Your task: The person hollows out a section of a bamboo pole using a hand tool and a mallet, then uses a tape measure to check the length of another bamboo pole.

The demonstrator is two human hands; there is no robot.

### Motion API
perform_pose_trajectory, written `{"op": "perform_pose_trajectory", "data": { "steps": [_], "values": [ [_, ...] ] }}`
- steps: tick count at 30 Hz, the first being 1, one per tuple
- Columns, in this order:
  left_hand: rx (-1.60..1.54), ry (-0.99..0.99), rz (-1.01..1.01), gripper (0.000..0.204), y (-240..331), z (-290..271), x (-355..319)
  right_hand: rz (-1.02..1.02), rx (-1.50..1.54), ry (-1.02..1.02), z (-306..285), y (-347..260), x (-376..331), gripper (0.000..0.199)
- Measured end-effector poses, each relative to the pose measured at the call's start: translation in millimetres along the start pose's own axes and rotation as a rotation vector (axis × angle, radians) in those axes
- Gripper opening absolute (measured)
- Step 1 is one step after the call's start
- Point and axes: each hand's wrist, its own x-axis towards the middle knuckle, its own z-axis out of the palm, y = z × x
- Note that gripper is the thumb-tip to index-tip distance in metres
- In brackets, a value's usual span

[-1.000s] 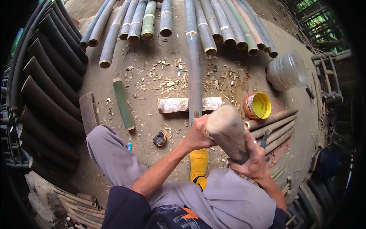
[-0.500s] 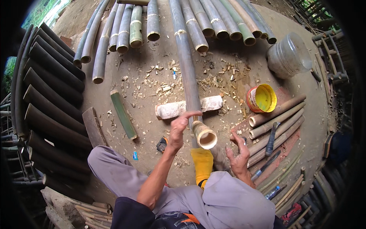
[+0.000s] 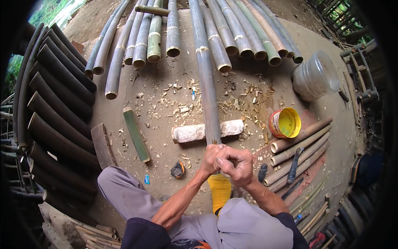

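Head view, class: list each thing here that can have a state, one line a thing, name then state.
Long bamboo pole: lying across the short log, near end gripped by both hands.
Left hand: fingers closed on the pole.
Right hand: fingers closed on the pole.
Short log: lying flat under the pole.
Yellow tub: open, tipped on its side.
Clear jar: on its side.

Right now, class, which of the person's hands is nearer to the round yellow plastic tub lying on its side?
The right hand. It grips the long bamboo pole on the side facing the yellow tub; the left hand is behind it, farther away.
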Motion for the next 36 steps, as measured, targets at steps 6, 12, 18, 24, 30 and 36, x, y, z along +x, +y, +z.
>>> {"op": "perform_pose_trajectory", "data": {
  "steps": [6, 12, 18, 24, 30, 36],
  "values": [
    [-0.139, 0.101, -0.037, 0.026, 18, 0, 16, -0.213, -0.068, -0.004, 3, 0, -8, 0.015],
    [0.032, 0.176, -0.152, 0.029, 9, 11, 16, 0.145, 0.247, 0.030, -6, -20, 31, 0.022],
    [-0.312, 0.071, -0.193, 0.010, 35, -1, 27, -0.187, -0.040, -0.014, -5, -7, -12, 0.022],
    [0.047, 0.132, -0.115, 0.019, 16, -16, 17, -0.007, 0.095, -0.020, 9, -16, 13, 0.021],
    [0.033, 0.039, -0.082, 0.022, 20, 3, 21, 0.086, -0.049, 0.090, -12, -11, 4, 0.022],
    [-0.020, 0.009, -0.183, 0.028, 19, -15, 24, -0.097, -0.152, 0.073, -11, -4, -9, 0.028]
  ]
}}
